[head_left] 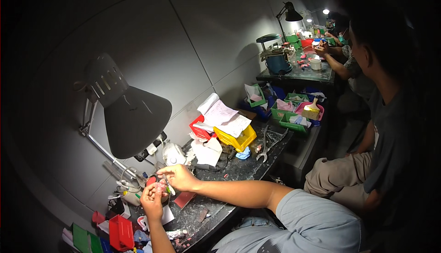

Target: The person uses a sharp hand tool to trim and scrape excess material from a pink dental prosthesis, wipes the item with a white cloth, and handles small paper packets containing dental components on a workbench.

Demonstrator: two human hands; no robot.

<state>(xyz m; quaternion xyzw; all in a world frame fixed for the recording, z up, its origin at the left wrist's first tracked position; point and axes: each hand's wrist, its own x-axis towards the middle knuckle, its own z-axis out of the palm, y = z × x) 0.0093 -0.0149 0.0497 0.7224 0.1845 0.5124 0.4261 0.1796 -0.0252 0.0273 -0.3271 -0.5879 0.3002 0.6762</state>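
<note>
Under the lamp, my left hand is closed around a small pink piece that looks like dental wax or a denture base. My right hand is pinched just above and beside it, gripping a slender tool whose pale end shows below the fingers. The fingers partly cover both objects, and the tool's exact kind is unclear. A flat reddish-pink sheet lies on the dark worktop by my right wrist. Close to my left forearm sits a pink and white denture-like piece.
A black desk lamp overhangs from the left. Red bins stand at the lower left. A yellow bin with papers and a wrench are farther right. A seated person is close on my right, near green bins.
</note>
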